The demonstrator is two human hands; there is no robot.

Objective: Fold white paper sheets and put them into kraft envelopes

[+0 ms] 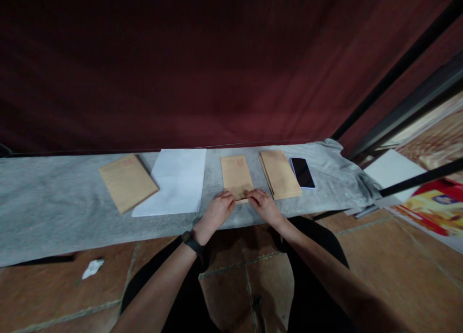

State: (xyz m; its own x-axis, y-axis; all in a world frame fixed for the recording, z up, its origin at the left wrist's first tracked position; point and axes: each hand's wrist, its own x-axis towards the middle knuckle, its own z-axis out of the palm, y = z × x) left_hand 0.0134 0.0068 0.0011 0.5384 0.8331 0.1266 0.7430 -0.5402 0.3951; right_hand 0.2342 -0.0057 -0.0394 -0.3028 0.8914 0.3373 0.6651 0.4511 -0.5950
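Observation:
A brown paper envelope (237, 173) lies on the grey cloth in front of me, its red-printed corner at the far side. My left hand (221, 208) pinches the left end of its near edge, where a flap is bent. At the right end of that same edge, my right hand (263, 205) has its fingers closed on the flap. A narrow strip of the flap shows between the two hands; the fingertips hide the rest. Just right of the envelope is a stack of brown envelopes (281, 174). White paper sheets (183, 181) lie to the left.
Another pile of brown envelopes (127, 182) overlaps the sheets' left side. A phone (303, 173) lies beside the right stack. The grey cloth (54, 202) covers a narrow bench against a dark red curtain (217, 82). Black metal bars (401, 72) slant at right; a crumpled tissue (93, 268) is on the tiles.

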